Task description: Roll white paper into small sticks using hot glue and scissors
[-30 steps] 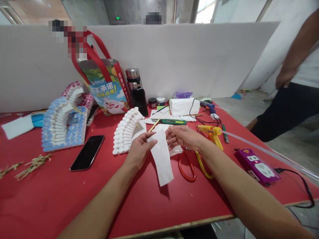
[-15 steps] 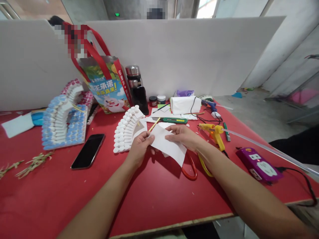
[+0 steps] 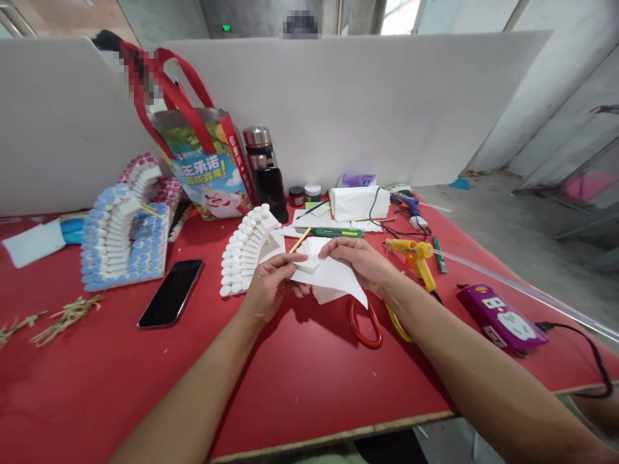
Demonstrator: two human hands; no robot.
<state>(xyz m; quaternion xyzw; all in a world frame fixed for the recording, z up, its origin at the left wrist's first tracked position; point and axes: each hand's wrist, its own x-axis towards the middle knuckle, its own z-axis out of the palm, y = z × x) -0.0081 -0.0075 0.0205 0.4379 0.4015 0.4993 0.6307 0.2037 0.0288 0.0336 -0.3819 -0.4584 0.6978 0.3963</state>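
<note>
Between both hands is a sheet of white paper (image 3: pixel 333 276), its far edge folded or curled over. My left hand (image 3: pixel 276 278) pinches its left side, and my right hand (image 3: pixel 356 259) grips the upper right part. The paper's right corner hangs over the red scissor-like handle (image 3: pixel 365 325) on the table. More white paper (image 3: pixel 329 295) shows underneath. A thin yellow stick (image 3: pixel 300 240) lies just beyond the fingers. Left of my left hand stands a curved white stepped piece (image 3: pixel 244 251) with rounded ends.
Around the red table (image 3: pixel 309 393) are a black phone (image 3: pixel 171 294), a yellow glue gun (image 3: pixel 414 258), a purple power strip (image 3: pixel 503 319), a green utility knife (image 3: pixel 333 232), a blue-and-white stepped piece (image 3: pixel 123 238), a shopping bag (image 3: pixel 207 171) and a bottle (image 3: pixel 264 174). A white partition (image 3: pixel 367 103) stands behind.
The paper has been tilted flatter, and its far edge now looks bent over between the fingers. My left fingers have stretched out further along it.
</note>
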